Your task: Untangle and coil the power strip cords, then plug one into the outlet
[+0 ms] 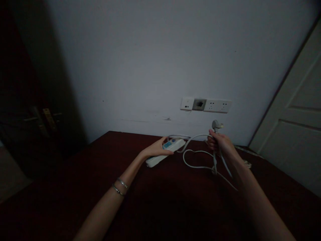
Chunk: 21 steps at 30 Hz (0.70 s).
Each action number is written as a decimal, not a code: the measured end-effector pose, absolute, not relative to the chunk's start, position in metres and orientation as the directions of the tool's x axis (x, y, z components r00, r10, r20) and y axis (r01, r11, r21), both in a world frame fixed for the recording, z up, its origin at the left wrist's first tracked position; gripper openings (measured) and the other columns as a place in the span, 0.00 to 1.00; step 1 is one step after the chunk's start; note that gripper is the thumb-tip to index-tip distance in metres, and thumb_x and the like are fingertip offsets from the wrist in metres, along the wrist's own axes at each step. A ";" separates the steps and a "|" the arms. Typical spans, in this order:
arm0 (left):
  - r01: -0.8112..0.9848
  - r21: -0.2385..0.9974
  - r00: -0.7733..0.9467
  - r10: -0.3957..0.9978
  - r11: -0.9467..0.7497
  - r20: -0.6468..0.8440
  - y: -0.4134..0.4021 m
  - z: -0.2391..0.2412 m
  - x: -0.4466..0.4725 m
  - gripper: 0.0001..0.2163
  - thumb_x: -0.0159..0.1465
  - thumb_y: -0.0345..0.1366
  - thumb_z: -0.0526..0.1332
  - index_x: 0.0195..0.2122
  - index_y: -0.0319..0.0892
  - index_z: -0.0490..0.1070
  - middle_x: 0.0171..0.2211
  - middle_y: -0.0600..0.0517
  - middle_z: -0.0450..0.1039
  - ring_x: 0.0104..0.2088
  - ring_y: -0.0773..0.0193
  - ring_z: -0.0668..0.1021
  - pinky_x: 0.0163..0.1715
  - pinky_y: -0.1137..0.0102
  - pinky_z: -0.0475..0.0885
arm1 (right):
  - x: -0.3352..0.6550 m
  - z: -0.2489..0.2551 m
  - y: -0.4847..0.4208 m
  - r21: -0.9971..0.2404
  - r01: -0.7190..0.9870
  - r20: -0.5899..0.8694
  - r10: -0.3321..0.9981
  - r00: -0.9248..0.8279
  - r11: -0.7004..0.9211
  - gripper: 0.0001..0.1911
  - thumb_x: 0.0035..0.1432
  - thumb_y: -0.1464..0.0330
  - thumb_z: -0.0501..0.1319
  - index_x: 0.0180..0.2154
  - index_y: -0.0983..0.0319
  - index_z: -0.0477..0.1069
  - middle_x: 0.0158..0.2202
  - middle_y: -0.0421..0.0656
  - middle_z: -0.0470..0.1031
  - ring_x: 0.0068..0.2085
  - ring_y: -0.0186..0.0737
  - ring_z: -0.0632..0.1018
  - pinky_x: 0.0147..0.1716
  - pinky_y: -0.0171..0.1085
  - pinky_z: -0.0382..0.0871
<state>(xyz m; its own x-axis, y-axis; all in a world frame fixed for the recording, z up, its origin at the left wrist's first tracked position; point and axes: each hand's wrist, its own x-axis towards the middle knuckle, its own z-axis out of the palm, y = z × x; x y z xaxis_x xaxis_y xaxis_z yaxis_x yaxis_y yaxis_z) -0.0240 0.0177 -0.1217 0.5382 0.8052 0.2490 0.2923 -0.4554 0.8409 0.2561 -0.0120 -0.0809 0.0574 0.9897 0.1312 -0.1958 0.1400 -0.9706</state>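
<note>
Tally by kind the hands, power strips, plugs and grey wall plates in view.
Hands: 2 (left hand, right hand)
Power strip: 1
Plug: 1
Grey wall plate: 1
Total: 5

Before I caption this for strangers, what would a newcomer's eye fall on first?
Probably the pale power strip gripped by the left hand, against the dark red table. Next, the grey plug poking up from the right hand, with cord looping between the hands. Wall sockets sit behind.
</note>
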 end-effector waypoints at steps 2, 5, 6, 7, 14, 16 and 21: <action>0.241 0.918 0.414 0.889 -0.314 0.196 0.028 -0.124 -0.030 0.39 0.47 0.44 0.66 0.57 0.37 0.52 0.43 0.40 0.68 0.35 0.60 0.73 0.36 0.64 0.67 | 0.270 -0.080 -0.012 -0.967 -0.212 0.118 0.985 0.124 0.142 0.23 0.44 0.57 0.65 0.18 0.62 0.54 0.12 0.30 0.49 0.13 0.21 0.52 0.10 0.24 0.46; 0.037 0.979 0.409 0.896 -0.203 0.170 0.037 -0.123 -0.045 0.37 0.50 0.47 0.62 0.57 0.36 0.48 0.36 0.43 0.69 0.24 0.65 0.72 0.24 0.68 0.66 | 0.285 -0.081 -0.012 -0.964 -0.242 0.062 0.981 0.186 0.107 0.20 0.49 0.59 0.62 0.19 0.62 0.55 0.13 0.30 0.49 0.13 0.22 0.52 0.10 0.24 0.46; -0.004 0.982 0.462 0.870 -0.191 0.172 0.037 -0.122 -0.051 0.36 0.50 0.48 0.61 0.56 0.37 0.49 0.36 0.43 0.70 0.23 0.66 0.71 0.22 0.69 0.66 | 0.289 -0.081 -0.011 -0.962 -0.257 0.044 0.979 0.197 0.095 0.19 0.50 0.60 0.61 0.19 0.62 0.55 0.13 0.30 0.49 0.13 0.22 0.52 0.10 0.24 0.45; -0.011 0.983 0.524 0.836 -0.185 0.163 0.037 -0.120 -0.057 0.35 0.50 0.48 0.61 0.56 0.37 0.50 0.36 0.43 0.70 0.23 0.65 0.72 0.21 0.69 0.65 | 0.292 -0.081 -0.010 -0.958 -0.275 0.027 0.978 0.205 0.084 0.19 0.52 0.60 0.59 0.19 0.62 0.55 0.13 0.31 0.48 0.13 0.22 0.51 0.10 0.24 0.45; 0.431 0.810 0.689 0.725 -0.398 -0.010 0.034 -0.114 -0.088 0.24 0.45 0.42 0.66 0.43 0.39 0.70 0.36 0.48 0.73 0.33 0.62 0.73 0.32 0.70 0.65 | 0.322 -0.069 -0.022 -0.887 -0.439 0.020 0.964 0.267 0.140 0.17 0.59 0.68 0.52 0.19 0.62 0.54 0.16 0.32 0.44 0.15 0.24 0.48 0.10 0.25 0.42; 0.546 0.688 0.655 0.756 -0.477 0.004 0.040 -0.118 -0.091 0.23 0.45 0.44 0.66 0.42 0.39 0.72 0.36 0.49 0.73 0.36 0.60 0.73 0.34 0.70 0.64 | 0.333 -0.064 -0.031 -0.864 -0.463 0.054 0.950 0.308 0.199 0.18 0.59 0.70 0.51 0.18 0.62 0.54 0.16 0.33 0.44 0.15 0.24 0.48 0.10 0.25 0.42; 0.739 0.499 0.526 0.850 -0.453 -0.007 0.055 -0.136 -0.105 0.26 0.43 0.47 0.66 0.42 0.38 0.73 0.38 0.47 0.74 0.36 0.57 0.74 0.34 0.70 0.64 | 0.359 -0.052 -0.059 -0.862 -0.396 0.152 0.907 0.392 0.316 0.18 0.58 0.73 0.50 0.16 0.62 0.55 0.19 0.34 0.43 0.17 0.26 0.47 0.10 0.25 0.45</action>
<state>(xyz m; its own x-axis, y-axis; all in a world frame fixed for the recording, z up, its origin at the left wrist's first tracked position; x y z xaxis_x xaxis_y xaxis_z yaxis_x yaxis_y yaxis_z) -0.1050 0.0555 -0.1364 0.5263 0.8502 -0.0069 0.7387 -0.4533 0.4988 0.3585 -0.0587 -0.0522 0.3920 0.9073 0.1522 -0.3959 0.3157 -0.8623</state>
